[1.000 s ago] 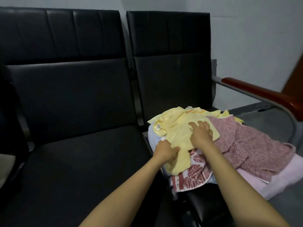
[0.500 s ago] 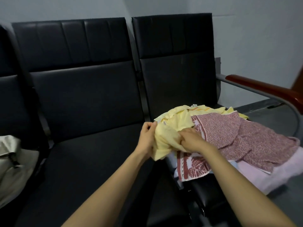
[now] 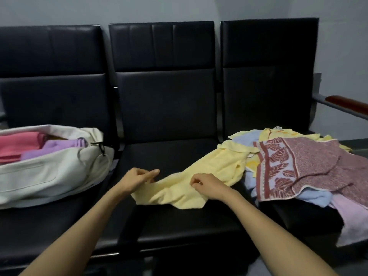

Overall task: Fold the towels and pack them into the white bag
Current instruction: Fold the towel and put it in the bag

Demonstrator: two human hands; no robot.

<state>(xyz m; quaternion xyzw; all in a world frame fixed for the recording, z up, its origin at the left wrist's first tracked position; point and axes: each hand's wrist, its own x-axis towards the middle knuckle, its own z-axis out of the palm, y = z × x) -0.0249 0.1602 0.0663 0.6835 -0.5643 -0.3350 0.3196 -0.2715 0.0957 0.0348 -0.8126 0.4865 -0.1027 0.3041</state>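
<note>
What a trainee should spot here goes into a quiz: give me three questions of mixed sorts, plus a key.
1. True or false: the white bag already has towels inside it.
2. The left hand and right hand are at the yellow towel over which seat? A) left B) middle C) right
3. Fill in: the red patterned towel lies on top of the pile on the ___ seat.
Key: 1 true; 2 B, the middle seat; 3 right.
</note>
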